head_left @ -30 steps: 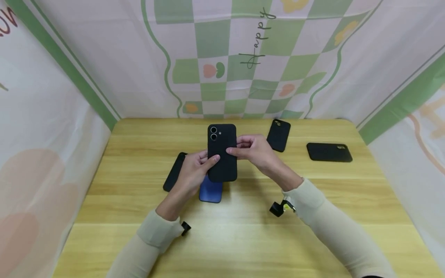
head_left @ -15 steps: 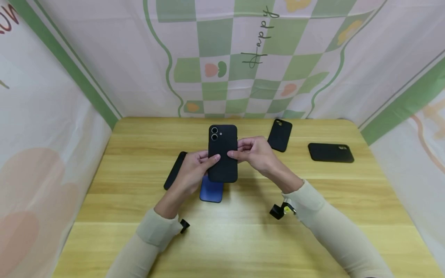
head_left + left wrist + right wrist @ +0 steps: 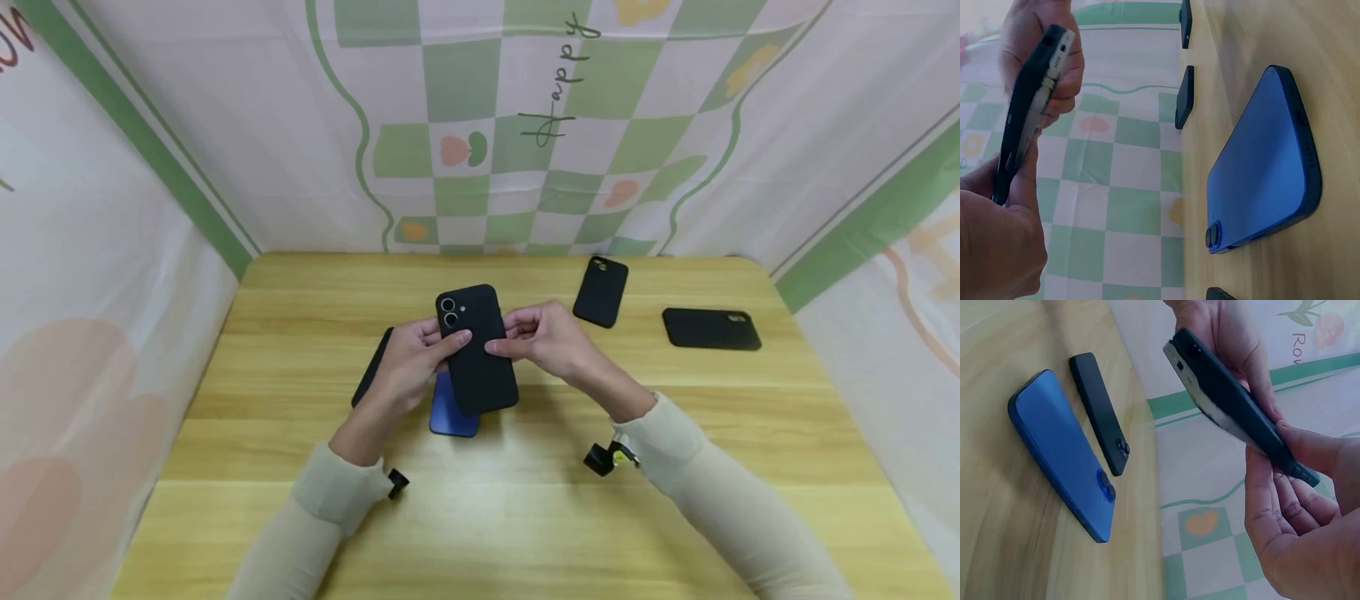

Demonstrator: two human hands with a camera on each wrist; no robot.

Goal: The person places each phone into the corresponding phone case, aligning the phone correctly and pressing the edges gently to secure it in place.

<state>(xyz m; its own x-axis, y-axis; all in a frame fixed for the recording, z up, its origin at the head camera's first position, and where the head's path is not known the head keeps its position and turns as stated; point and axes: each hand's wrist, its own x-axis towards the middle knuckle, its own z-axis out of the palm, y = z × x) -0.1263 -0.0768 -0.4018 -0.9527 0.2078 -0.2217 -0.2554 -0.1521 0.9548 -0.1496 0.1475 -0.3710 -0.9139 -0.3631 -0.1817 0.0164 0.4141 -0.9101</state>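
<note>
A phone in a black case (image 3: 483, 371) is held up over the table, back toward the head camera and two camera rings at its top left. My left hand (image 3: 411, 358) grips its left edge, thumb flat on the back. From the right, my right hand (image 3: 551, 342) pinches the other edge between thumb and fingers. Both wrist views show the phone's pale side (image 3: 1207, 406) standing out of the black case along part of the edge. Beneath it lies a blue phone (image 3: 1260, 169) on the table, partly hidden in the head view.
A black phone (image 3: 1099, 412) lies left of the blue one, partly behind my left hand in the head view. Two black phone cases (image 3: 602, 292) with camera cutouts lie at the back right and far right of the wooden table (image 3: 525, 517). Printed cloth walls surround it.
The held phone has come down a little toward me and tilted, its top now leaning left. Both hands keep their hold; the things on the table have stayed put.
</note>
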